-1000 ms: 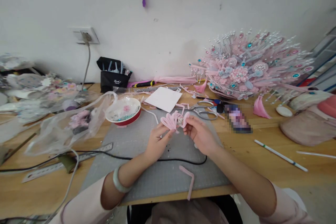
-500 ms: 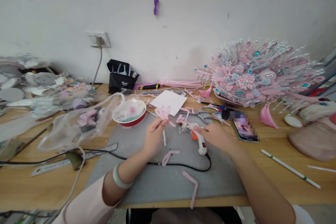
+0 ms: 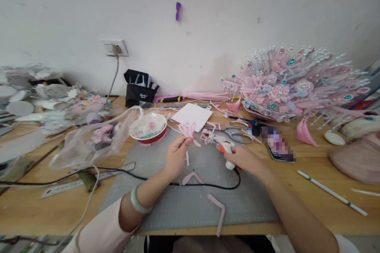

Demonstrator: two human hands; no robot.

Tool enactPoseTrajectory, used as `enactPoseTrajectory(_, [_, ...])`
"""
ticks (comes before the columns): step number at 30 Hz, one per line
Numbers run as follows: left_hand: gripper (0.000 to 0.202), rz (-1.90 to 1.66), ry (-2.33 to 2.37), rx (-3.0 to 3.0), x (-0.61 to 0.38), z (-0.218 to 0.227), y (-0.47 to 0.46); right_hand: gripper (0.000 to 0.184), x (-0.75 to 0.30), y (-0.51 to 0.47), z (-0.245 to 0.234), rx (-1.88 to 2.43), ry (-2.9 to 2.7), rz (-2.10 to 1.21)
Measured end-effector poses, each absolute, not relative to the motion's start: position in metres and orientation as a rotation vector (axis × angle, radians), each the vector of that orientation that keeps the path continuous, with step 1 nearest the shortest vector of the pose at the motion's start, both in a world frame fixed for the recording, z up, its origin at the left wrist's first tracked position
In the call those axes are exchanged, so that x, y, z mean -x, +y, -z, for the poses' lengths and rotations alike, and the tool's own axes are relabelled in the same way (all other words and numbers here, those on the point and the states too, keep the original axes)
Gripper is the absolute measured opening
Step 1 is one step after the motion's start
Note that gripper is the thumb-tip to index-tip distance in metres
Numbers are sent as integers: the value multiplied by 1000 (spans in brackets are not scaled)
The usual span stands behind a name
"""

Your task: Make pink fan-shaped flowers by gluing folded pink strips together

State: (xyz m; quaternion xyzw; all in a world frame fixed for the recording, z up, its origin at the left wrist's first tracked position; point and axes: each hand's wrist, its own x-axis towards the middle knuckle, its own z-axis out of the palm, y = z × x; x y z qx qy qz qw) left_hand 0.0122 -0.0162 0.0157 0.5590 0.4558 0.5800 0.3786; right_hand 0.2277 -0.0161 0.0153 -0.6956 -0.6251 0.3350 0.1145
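My left hand (image 3: 177,152) pinches a looped pink pipe-cleaner flower (image 3: 187,129) by its base, above the grey cutting mat (image 3: 142,189). My right hand (image 3: 245,158) is wrapped round the handle of a white hot glue gun (image 3: 229,154) with an orange trigger. The gun's nozzle points left, toward the flower, with a small gap between them. Strands of glue and pink bits cling about the nozzle end. Two bent pink pipe-cleaner pieces lie on the mat, one of them (image 3: 219,209) near the front edge. The gun's black cord (image 3: 208,185) crosses the mat.
A red-and-white bowl (image 3: 148,140) of beads stands behind my left hand, beside a clear plastic bag (image 3: 74,154). Scissors (image 3: 237,134), a phone (image 3: 277,144) and a large pink beaded headdress (image 3: 285,87) are to the right. A white card (image 3: 192,115) lies at the back.
My right hand has shifted its grip lower on the glue gun, and the gun has tilted slightly. The flower stays in my left hand. The whole view has shifted a little.
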Motion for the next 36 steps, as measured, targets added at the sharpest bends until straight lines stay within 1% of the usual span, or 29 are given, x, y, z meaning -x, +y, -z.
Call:
enactPoseTrajectory(6, [17, -1499, 1161, -1356, -15, -16, -18, 4, -217, -16, -30, 1547, -1200, -1352])
enactPoseTrajectory(8, [16, -1496, 1164, -1336, -15, -13, -18, 8, -214, -17, -31, 1241, -869, -1590])
enactPoseTrajectory(10, [17, -1489, 1162, -1318, -15, -11, -18, 7, -214, -15, -30, 916, -547, -1873])
enactPoseTrajectory(12, [17, -1484, 1159, -1294, -16, -10, -17, 12, -216, -13, -25, 711, -379, -2082])
enactPoseTrajectory(14, [18, -1490, 1150, -1260, -16, -9, -17, 12, -218, -12, -22, 611, -351, -2155])
enactPoseTrajectory(17, [17, -1533, 1125, -1190, -16, -9, -14, 6, -218, -14, -19, 511, -383, -2215])
enactPoseTrajectory(21, [16, -1554, 1062, -1066, -14, -7, -7, 11, -219, -19, -20, 315, -235, -2364])
enactPoseTrajectory(23, [15, -1527, 949, -974, -13, -7, -4, 12, -221, -20, -18, 241, -166, -2408])
enactPoseTrajectory(26, [13, -1450, 724, -876, -10, -10, 0, 16, -222, -21, -11, 124, -91, -2522])
enactPoseTrajectory(30, [11, -1298, 551, -898, -7, -15, 0, 23, -214, -24, 0, -69, -84, -2678])
enactPoseTrajectory(36, [13, -1028, 405, -817, -20, -12, -15, 25, -200, -29, 8, -335, -104, -2725])
